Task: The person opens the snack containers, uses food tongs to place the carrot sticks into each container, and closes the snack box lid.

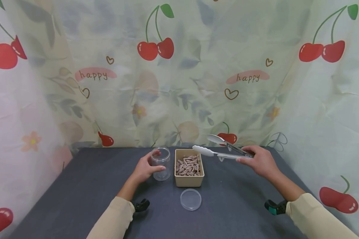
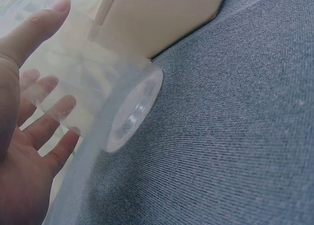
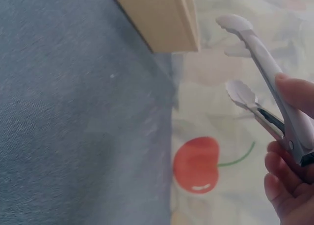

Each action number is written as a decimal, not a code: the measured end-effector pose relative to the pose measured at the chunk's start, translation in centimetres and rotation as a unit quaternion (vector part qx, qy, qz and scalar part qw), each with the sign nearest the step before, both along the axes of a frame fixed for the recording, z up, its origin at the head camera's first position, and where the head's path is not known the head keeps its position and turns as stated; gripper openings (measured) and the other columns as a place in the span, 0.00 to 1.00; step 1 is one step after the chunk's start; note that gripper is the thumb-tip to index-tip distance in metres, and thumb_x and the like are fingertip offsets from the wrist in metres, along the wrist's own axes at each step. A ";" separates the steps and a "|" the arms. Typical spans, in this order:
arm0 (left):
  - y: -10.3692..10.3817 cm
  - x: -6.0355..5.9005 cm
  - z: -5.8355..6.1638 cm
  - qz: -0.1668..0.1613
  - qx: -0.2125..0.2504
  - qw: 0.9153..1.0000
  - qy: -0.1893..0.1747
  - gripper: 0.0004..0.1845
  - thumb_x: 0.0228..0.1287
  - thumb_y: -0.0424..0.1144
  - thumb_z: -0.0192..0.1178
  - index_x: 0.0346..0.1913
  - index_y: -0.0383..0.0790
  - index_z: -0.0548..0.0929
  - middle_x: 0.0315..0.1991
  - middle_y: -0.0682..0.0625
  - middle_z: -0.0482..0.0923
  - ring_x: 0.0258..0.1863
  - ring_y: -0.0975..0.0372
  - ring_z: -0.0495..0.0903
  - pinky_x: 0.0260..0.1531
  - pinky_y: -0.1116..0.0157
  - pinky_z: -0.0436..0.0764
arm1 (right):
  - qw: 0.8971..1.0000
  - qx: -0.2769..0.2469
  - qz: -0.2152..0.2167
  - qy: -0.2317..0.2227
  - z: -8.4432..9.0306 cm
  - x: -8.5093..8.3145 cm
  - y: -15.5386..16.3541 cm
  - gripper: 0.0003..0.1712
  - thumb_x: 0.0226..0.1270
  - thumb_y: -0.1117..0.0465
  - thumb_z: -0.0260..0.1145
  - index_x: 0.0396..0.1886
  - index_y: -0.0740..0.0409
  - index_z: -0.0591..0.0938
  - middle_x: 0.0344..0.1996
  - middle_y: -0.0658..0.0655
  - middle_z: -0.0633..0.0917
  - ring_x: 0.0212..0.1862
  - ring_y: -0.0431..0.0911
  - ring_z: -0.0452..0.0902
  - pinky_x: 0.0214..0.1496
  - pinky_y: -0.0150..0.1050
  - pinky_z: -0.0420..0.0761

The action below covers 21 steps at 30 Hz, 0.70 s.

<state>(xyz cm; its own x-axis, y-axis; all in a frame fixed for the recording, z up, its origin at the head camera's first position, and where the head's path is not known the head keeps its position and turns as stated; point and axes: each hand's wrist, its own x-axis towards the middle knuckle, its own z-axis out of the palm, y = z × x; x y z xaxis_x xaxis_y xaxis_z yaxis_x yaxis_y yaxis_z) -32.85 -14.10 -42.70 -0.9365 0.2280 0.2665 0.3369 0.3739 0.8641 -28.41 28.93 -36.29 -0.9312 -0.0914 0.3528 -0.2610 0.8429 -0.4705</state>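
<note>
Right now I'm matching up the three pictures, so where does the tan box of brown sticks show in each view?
Head: the tan box sits mid-table, between the clear jar and the tongs.
Left wrist: only its plain side shows, top centre, behind the jar.
Right wrist: one corner at the top edge, left of the tongs.
Shared landmark: the dark grey tablecloth.

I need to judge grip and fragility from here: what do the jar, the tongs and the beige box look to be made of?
Jar: clear, glossy, probably plastic; the fingers show through its wall in the left wrist view.
Tongs: metal-looking grey arms with matte white tips, likely silicone or nylon, gripped by the right hand.
Box: opaque beige, smooth matte walls, probably plastic, though that is uncertain.
</note>
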 end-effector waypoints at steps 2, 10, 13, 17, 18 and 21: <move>-0.1 -0.7 -0.9 0.005 -0.003 1.000 0.002 0.37 0.53 0.33 0.73 0.66 0.30 0.69 0.61 0.36 0.73 0.54 0.48 0.74 0.51 0.51 0.73 | 1.000 0.005 0.014 0.007 0.5 0.0 -0.3 0.34 0.56 0.45 0.74 0.54 0.65 0.81 0.49 0.65 0.82 0.46 0.56 0.77 0.45 0.54 0.76; -0.5 -2.5 -3.0 0.016 0.002 1.000 0.007 0.37 0.52 0.35 0.74 0.66 0.39 0.72 0.61 0.43 0.75 0.52 0.52 0.76 0.49 0.53 0.74 | 0.997 0.027 0.070 0.012 1.9 0.0 -1.2 0.32 0.55 0.47 0.75 0.53 0.65 0.82 0.47 0.63 0.83 0.48 0.57 0.77 0.47 0.55 0.75; -0.5 -2.5 -3.0 0.015 0.002 1.000 0.005 0.38 0.52 0.36 0.75 0.66 0.39 0.71 0.61 0.43 0.75 0.52 0.52 0.76 0.50 0.53 0.74 | 0.996 0.034 0.087 0.005 2.2 0.1 -1.7 0.33 0.55 0.46 0.76 0.53 0.65 0.82 0.46 0.62 0.83 0.46 0.55 0.77 0.46 0.53 0.75; -0.5 -2.5 -3.0 0.011 0.007 1.000 0.006 0.39 0.51 0.37 0.76 0.67 0.37 0.71 0.61 0.41 0.74 0.53 0.51 0.75 0.50 0.51 0.73 | 0.994 0.043 0.100 0.004 2.3 0.0 -2.2 0.31 0.53 0.47 0.77 0.50 0.62 0.84 0.44 0.58 0.84 0.43 0.51 0.77 0.44 0.50 0.76; -0.5 -2.5 -3.0 0.010 0.010 1.000 0.007 0.39 0.51 0.37 0.76 0.67 0.36 0.71 0.62 0.40 0.74 0.53 0.50 0.75 0.50 0.51 0.73 | 0.994 0.044 0.103 0.004 2.3 0.0 -2.3 0.30 0.53 0.47 0.77 0.50 0.62 0.84 0.43 0.57 0.84 0.42 0.50 0.77 0.44 0.50 0.76; -0.6 -2.5 -3.1 0.007 0.014 1.000 0.011 0.39 0.51 0.34 0.75 0.66 0.34 0.70 0.62 0.40 0.74 0.54 0.50 0.75 0.51 0.50 0.73 | 0.993 0.046 0.113 0.000 2.3 -0.1 -2.6 0.27 0.53 0.47 0.77 0.48 0.59 0.84 0.41 0.54 0.85 0.41 0.48 0.77 0.43 0.48 0.76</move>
<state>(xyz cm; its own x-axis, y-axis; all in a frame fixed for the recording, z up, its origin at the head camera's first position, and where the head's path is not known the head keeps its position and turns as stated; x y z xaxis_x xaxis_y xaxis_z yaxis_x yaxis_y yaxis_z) -35.40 -14.70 -45.76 -0.9331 0.2074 0.2937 0.3515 0.3545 0.8665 -28.56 26.30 -33.98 -0.8836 -0.3298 0.3325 -0.4478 0.8028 -0.3937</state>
